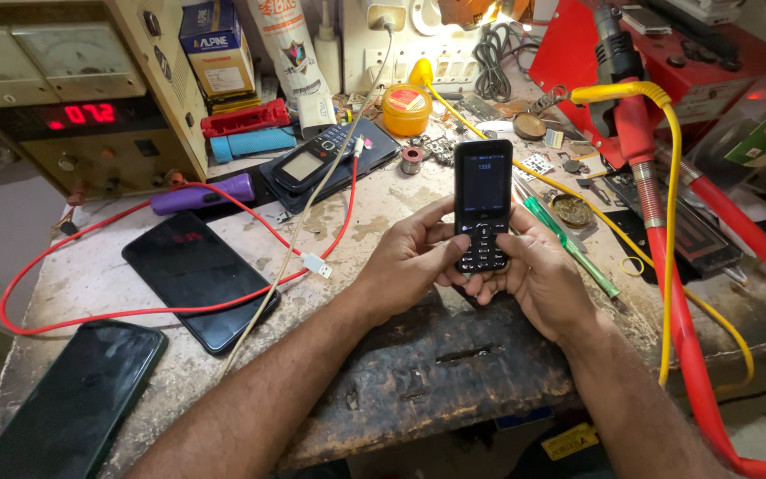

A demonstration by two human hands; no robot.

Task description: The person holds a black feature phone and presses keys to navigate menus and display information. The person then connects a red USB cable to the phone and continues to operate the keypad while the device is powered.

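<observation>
A black keypad phone (483,191) with a lit screen stands upright over the middle of the worn workbench (454,364). Both hands hold it by its lower half. My left hand (411,255) wraps its left side with the thumb on the keypad. My right hand (535,270) cups its right side and bottom.
Two black smartphones (199,277) (77,399) lie at the left, with a red wire (148,312) and a white USB cable (316,263) looping by them. A power supply (82,98) stands back left. A green screwdriver (569,244), yellow tin (406,108), another keypad phone (316,160) and yellow and red hoses (667,257) crowd the right.
</observation>
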